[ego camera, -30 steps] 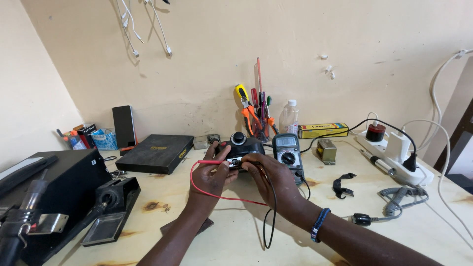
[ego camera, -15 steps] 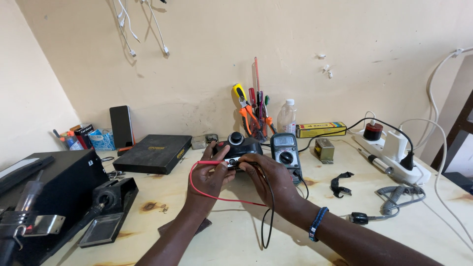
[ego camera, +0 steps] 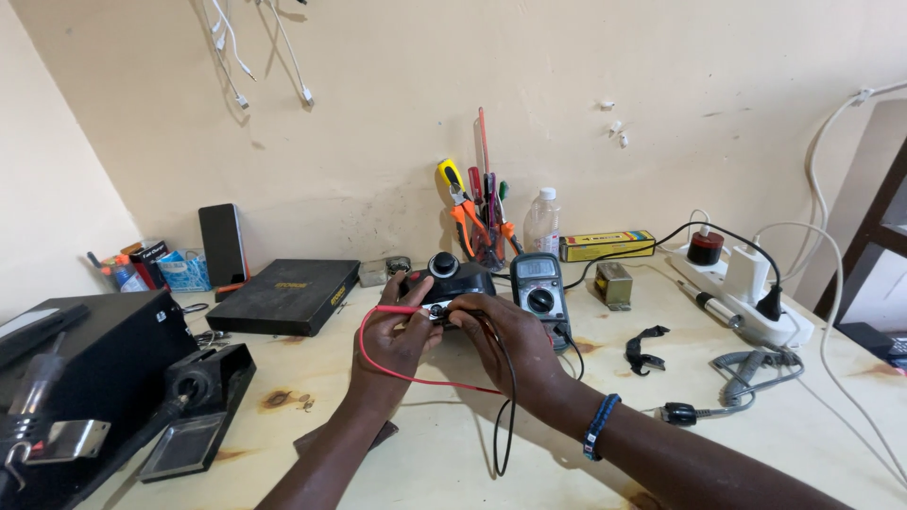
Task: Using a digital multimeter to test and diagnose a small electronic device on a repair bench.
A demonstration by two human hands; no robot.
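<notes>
The small black plastic device with a round knob on top (ego camera: 451,279) sits at the centre of the pale wooden workbench (ego camera: 756,444), directly at 12 o'clock from both hands. The left hand (ego camera: 392,335) pinches the red test probe (ego camera: 402,309) between thumb and fingers, its tip at the device's front edge. The right hand (ego camera: 510,345) closes around the black test probe (ego camera: 468,314), tip at the same front edge. Red and black leads trail toward 6 o'clock.

At 3 o'clock of the device, touching it, stands a grey digital multimeter with a rotary dial (ego camera: 539,288). A cup of screwdrivers and pliers (ego camera: 482,222) stands at 12 o'clock against the cream plaster wall (ego camera: 378,113). A flat black case (ego camera: 286,295) lies at 9 o'clock; a white power strip (ego camera: 746,302) lies at 3 o'clock.

The device is matte black with rounded corners.
</notes>
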